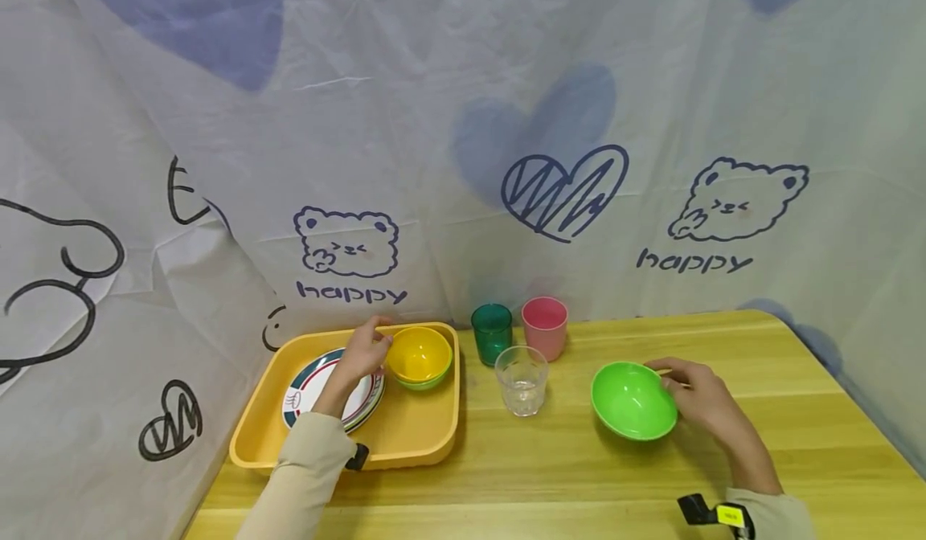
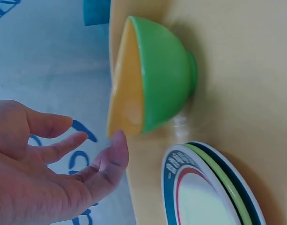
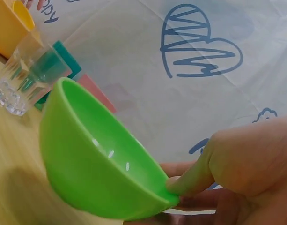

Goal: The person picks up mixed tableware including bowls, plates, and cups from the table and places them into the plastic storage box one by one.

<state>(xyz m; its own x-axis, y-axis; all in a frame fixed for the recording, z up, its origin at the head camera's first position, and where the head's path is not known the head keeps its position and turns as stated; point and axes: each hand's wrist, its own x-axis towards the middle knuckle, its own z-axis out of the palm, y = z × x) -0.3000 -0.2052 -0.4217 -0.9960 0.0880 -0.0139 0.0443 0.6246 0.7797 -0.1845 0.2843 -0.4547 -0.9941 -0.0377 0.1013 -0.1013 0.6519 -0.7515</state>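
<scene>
Ok, L hand [image 1: 365, 353] loosely spread, empty, by yellow bowl [image 1: 419, 351], far R corner of tray [image 1: 405, 423]; R hand [image 1: 698, 394] pinches green bowl [image 1: 633, 402] rim

The left forearm [image 1: 336, 391] partly covers the plates [image 1: 311, 382]; the green bowl [image 3: 91, 164] hides some right-hand fingers [image 3: 199, 200]; the table [image 1: 579, 476] is cut off along its near edge.

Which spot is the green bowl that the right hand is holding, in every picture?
Head: right of the middle, in the right hand; the green bowl is tilted.
Left wrist: not there; the green outer bowl around the yellow bowl is another one.
Right wrist: big, lower left of the middle.
Shared landmark: the tray, top-left corner in the right wrist view.
</scene>
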